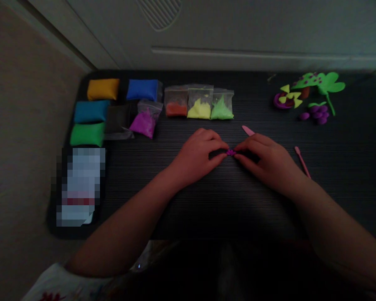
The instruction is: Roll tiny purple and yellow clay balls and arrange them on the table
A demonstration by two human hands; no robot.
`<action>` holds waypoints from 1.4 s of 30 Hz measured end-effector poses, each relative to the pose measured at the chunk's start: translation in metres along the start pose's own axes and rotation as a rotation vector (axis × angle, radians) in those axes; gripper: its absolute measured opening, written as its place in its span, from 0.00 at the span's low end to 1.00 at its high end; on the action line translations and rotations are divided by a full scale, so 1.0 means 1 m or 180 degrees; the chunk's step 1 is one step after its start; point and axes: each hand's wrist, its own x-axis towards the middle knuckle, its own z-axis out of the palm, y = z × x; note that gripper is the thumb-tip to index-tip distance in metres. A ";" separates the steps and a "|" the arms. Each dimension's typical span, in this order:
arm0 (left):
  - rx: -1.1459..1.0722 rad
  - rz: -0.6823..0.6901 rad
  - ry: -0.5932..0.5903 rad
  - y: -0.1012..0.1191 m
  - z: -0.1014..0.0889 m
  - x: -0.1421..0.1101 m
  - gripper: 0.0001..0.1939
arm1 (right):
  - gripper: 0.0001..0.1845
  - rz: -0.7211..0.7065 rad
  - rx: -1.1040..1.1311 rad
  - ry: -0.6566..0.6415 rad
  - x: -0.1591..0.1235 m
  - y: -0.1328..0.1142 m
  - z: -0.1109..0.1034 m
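A small purple piece of modelling clay (231, 153) is between my fingertips near the middle of the dark table. My left hand (203, 154) pinches its left side with thumb and forefinger. From the right, my right hand (266, 161) pinches the other side in the same way. The piece looks bumpy, but its exact shape is too small to make out. Partly hidden behind my right hand lies a pink clay knife (247, 130). A thin pink modelling tool (302, 161) rests just right of that hand.
Bags of coloured clay, such as the purple bag (145, 122) and yellow bag (199, 106), line the back left. At the back right are a purple bowl (282, 101) with yellow pieces, purple clay grapes (319, 113) and a green clay flower (330, 83). A blurred-out phone (81, 184) lies front left.
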 end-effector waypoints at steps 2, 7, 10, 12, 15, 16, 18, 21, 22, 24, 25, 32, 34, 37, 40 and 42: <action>0.0042 0.0017 0.0010 0.000 0.002 0.000 0.10 | 0.09 -0.0007 -0.0026 -0.0011 0.000 0.000 0.000; 0.0147 0.0070 0.0030 -0.001 0.004 0.000 0.11 | 0.08 -0.0040 -0.0023 -0.0005 -0.001 0.001 0.001; 0.0190 0.0087 0.0040 -0.002 0.005 -0.001 0.11 | 0.08 -0.0047 -0.0021 0.0000 -0.001 0.002 0.001; 0.0207 0.0102 0.0061 -0.002 0.005 -0.001 0.11 | 0.08 -0.0045 -0.0022 -0.0019 0.000 0.002 0.001; 0.0220 0.0109 0.0067 -0.002 0.005 -0.001 0.10 | 0.08 -0.0021 -0.0039 -0.0038 0.000 0.001 0.001; 0.0223 0.0108 0.0067 -0.002 0.006 -0.001 0.10 | 0.08 -0.0019 -0.0044 -0.0042 0.000 0.001 0.001; 0.0231 0.0101 0.0064 -0.001 0.006 -0.001 0.10 | 0.08 -0.0022 -0.0058 -0.0040 0.000 0.001 0.002; 0.0238 0.0100 0.0085 -0.001 0.007 -0.001 0.10 | 0.08 -0.0031 -0.0083 -0.0013 0.000 0.001 0.002; 0.0240 0.0104 0.0084 -0.001 0.007 -0.001 0.10 | 0.08 -0.0027 -0.0091 -0.0007 0.000 0.001 0.003; 0.0244 0.0108 0.0081 -0.001 0.007 -0.001 0.10 | 0.07 -0.0024 -0.0100 -0.0007 0.000 0.001 0.003; 0.0244 0.0104 0.0073 0.000 0.007 -0.001 0.10 | 0.07 -0.0023 -0.0099 -0.0009 0.000 0.001 0.003; 0.0203 0.0059 0.0082 0.000 0.006 -0.001 0.10 | 0.08 0.0032 -0.0039 -0.0013 -0.001 0.001 0.002; 0.0179 0.0054 0.0079 0.000 0.005 -0.001 0.10 | 0.09 0.0064 -0.0030 -0.0028 -0.001 0.000 0.001; 0.0142 0.0064 0.0053 0.000 0.004 -0.001 0.11 | 0.09 0.0052 -0.0047 -0.0066 -0.001 0.001 0.000; 0.0121 0.0074 0.0041 0.000 0.003 -0.001 0.11 | 0.09 0.0004 -0.0044 -0.0077 -0.001 0.002 0.000; 0.0120 0.0065 0.0041 0.000 0.003 0.000 0.10 | 0.08 -0.0023 -0.0029 -0.0067 0.000 0.002 0.001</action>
